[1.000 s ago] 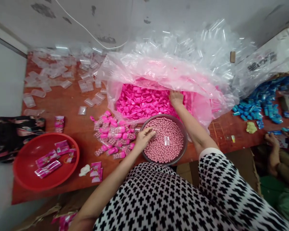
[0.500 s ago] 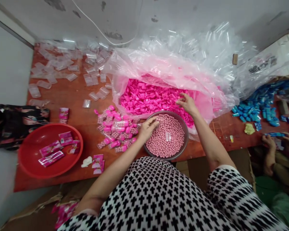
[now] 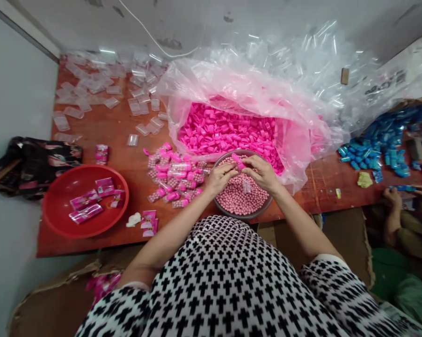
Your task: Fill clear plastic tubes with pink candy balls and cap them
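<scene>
Over a grey bowl (image 3: 271, 202) of pink beads (image 3: 237, 199), my two hands meet. My right hand (image 3: 262, 172) is closed on a bright pink plastic cap (image 3: 238, 161). My left hand (image 3: 220, 179) pinches a small clear container, mostly hidden by the fingers, up against that cap. A loose clear container (image 3: 246, 187) lies on the beads. Just behind the bowl, a plastic bag (image 3: 291, 150) lies open, full of pink caps (image 3: 228, 128). Left of the bowl is a pile of bead-filled containers with pink caps (image 3: 178, 173).
Clear empty containers (image 3: 141, 105) lie scattered at the back left. A red basin (image 3: 60, 220) holds several pink packets (image 3: 84, 200), beside a dark floral bag (image 3: 53, 157). Blue pieces (image 3: 361, 152) are heaped at right, near another person's hands (image 3: 393, 199).
My right hand has come from the pink caps in the bag to my left hand, bringing a cap. My left hand stays over the bowl. The camera view has shifted slightly.
</scene>
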### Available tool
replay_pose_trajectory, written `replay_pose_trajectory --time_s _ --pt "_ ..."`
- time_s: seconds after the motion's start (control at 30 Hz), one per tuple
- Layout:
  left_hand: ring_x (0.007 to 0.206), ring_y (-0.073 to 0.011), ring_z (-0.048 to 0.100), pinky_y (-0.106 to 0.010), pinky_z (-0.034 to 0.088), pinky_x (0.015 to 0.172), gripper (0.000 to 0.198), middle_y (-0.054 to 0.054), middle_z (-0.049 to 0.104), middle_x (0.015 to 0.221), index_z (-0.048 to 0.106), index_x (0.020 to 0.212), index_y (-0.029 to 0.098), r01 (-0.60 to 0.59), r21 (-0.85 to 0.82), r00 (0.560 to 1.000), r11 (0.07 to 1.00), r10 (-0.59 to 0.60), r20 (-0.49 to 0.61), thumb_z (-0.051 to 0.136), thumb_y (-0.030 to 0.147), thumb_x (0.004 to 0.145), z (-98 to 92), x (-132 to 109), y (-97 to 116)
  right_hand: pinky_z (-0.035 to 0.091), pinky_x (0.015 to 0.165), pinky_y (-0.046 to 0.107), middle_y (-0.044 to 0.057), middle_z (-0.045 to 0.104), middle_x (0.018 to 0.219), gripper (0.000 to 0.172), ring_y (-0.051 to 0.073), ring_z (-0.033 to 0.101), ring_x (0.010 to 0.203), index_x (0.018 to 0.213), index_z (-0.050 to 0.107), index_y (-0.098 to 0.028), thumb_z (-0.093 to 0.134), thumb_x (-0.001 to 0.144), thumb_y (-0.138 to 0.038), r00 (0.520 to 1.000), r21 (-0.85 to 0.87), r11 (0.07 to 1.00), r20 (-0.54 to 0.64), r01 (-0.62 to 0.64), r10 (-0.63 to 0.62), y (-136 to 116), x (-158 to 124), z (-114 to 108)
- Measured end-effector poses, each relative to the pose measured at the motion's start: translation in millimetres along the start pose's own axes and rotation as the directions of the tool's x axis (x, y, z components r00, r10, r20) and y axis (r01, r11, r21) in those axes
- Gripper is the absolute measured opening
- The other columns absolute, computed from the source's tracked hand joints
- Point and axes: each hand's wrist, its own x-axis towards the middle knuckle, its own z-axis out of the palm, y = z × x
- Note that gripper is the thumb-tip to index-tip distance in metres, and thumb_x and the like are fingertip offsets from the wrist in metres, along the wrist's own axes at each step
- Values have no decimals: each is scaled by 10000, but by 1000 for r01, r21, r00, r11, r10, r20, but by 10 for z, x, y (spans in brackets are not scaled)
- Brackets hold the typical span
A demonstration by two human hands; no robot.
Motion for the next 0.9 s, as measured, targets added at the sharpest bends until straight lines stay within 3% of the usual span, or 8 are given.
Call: replay_pose_trajectory --time_s 0.13,0.3,0.47,0.53,0.6,0.7,0.77,0.9 --pt "908 -226 657 -357 496 866 315 -70 724 985 737 954 185 -33 50 999 998 32 17 621 422 781 -18 -78 99 499 797 338 65 654 924 218 186 609 881 1022 625 -212 532 888 -357 1000 -51 998 8 25 -24 -119 -126 -30" --pt "872 -213 644 -321 460 858 223 -79 708 891 735 879 197 -167 189 978 968 138 156 596 361 820 -44 -81 250 504 808 359 97 640 929 196 209 602 904 1020 612 -207 502 896 -312 999 -134 991 -34 23 -27 -243 -228 -31" --pt "826 -204 635 -296 452 813 199 -65 699 833 734 844 200 -120 204 985 972 90 148 625 358 792 -77 -63 237 510 824 379 88 656 958 251 213 616 924 1105 598 -226 487 906 -333 999 -129 991 18 30 -28 -133 -214 13" --pt "792 -202 637 -295 460 788 206 -52 708 817 739 829 201 -74 168 987 983 49 153 635 370 774 -84 -68 214 492 889 403 114 639 1088 333 229 592 1037 1206 553 -210 496 902 -333 995 -205 976 71 77 -63 -148 -180 -18" --pt "774 -207 638 -302 466 768 202 -39 715 795 742 807 205 -38 146 981 988 9 193 644 374 756 -85 -88 191 415 1009 448 124 549 1292 431 249 477 1235 1317 469 -211 499 898 -307 974 -310 933 182 184 -132 -232 -128 -82" --pt "688 -202 626 -308 475 713 206 -20 693 669 732 704 193 27 113 967 993 -55 250 655 381 732 -77 -144 134 317 1087 490 76 488 1385 461 249 363 1337 1357 423 -252 485 900 -242 893 -379 851 400 364 -204 -387 -46 -174" --pt "668 -198 624 -314 483 701 225 -18 686 650 730 688 180 98 54 974 994 -107 199 668 395 711 -70 -188 76 351 1054 496 92 550 1306 414 271 414 1285 1309 479 -232 499 896 -264 880 -416 824 436 385 -191 -429 -18 -187" --pt "780 -209 643 -331 499 752 344 -46 725 864 736 878 162 234 -135 971 963 -238 -17 685 432 672 -44 -242 -34 450 926 504 172 601 1107 494 318 528 1076 1280 492 -135 552 860 -389 947 -482 847 313 222 -70 -329 -86 -20"
